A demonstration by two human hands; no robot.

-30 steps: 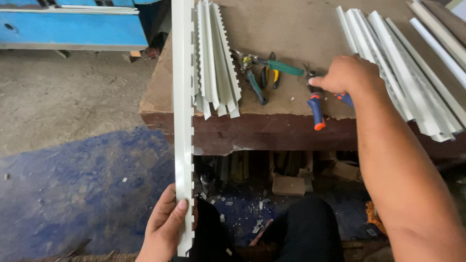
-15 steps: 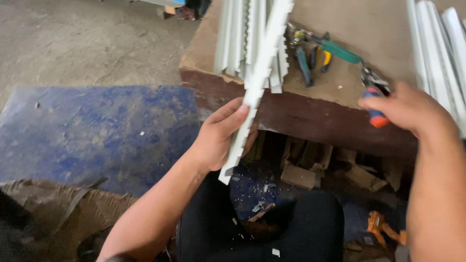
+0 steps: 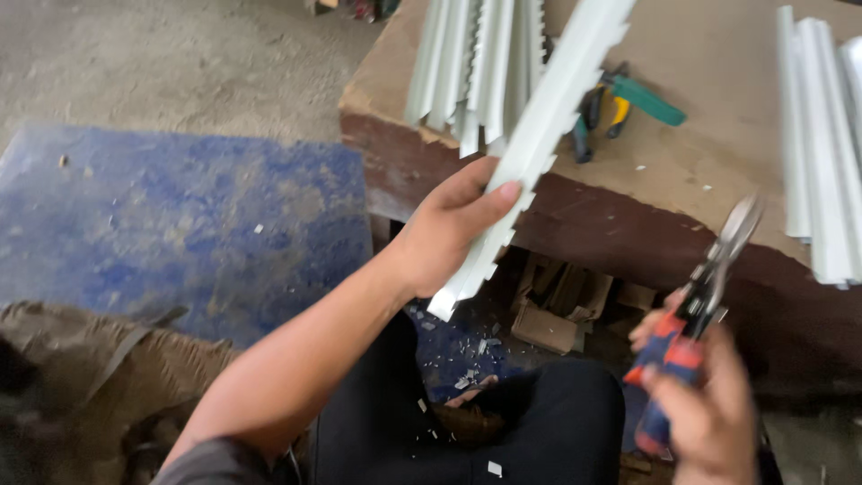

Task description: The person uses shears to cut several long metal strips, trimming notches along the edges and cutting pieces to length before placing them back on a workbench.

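Notched metal strip, pale grey-white, thin and folded along its length, one edge cut in saw-tooth steps. It runs on a slant from about 7 o'clock, in front of the bench, up to 1 o'clock, crossing over the bench edge. Left hand grips it near the lower third, fingers closed around the strip, thumb laid flat along its face.

Right hand at 4 o'clock, fingers wrapped shut on the red-and-blue grips of tin snips; blades point up toward 12, blurred, so whether they are parted cannot be told.

Workbench: brown slab, worn top, chipped dark edge. On it, a bundle of similar strips at 12 o'clock overhanging the edge, a second bundle at 2 o'clock, and green-and-yellow-handled pliers just beside the held strip.

Floor: rough concrete, with a dusty blue mat at 9 o'clock; white offcuts scattered below the bench.

Versus half a second ago: snips have left the bench top and come down toward the lap; the strip is held at much the same slant.
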